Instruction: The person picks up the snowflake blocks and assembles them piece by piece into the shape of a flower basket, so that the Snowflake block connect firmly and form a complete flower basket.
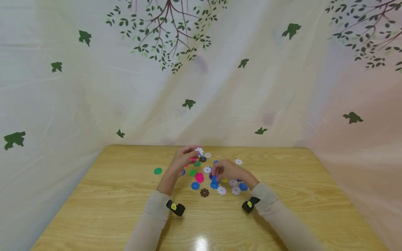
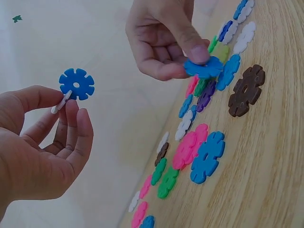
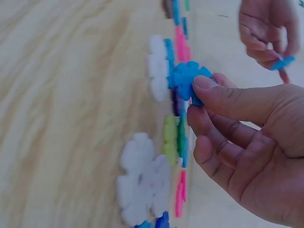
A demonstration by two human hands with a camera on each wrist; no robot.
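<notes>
My left hand [image 2: 45,147] is raised over the far side of the scattered discs. Its thumb and fingertips pinch a white notched disc [image 2: 61,101], and a blue notched disc [image 2: 77,84] is joined to that one at an angle. My right hand [image 3: 251,142] grips a separate blue notched disc [image 3: 190,78] between thumb and fingers, low over the pile. Under and around this hand lie white discs [image 1: 221,190], a brown disc [image 1: 205,192] and more blue ones [image 1: 195,185]. Pink [image 1: 199,177] and green discs [image 1: 193,172] spread between the two hands.
The discs lie loose on a wooden table [image 1: 110,209], a few overlapping. A green disc [image 1: 158,170] sits apart at the left, and a white one [image 1: 238,161] toward the back right. A printed cloth [image 1: 220,104] hangs behind the table's far edge.
</notes>
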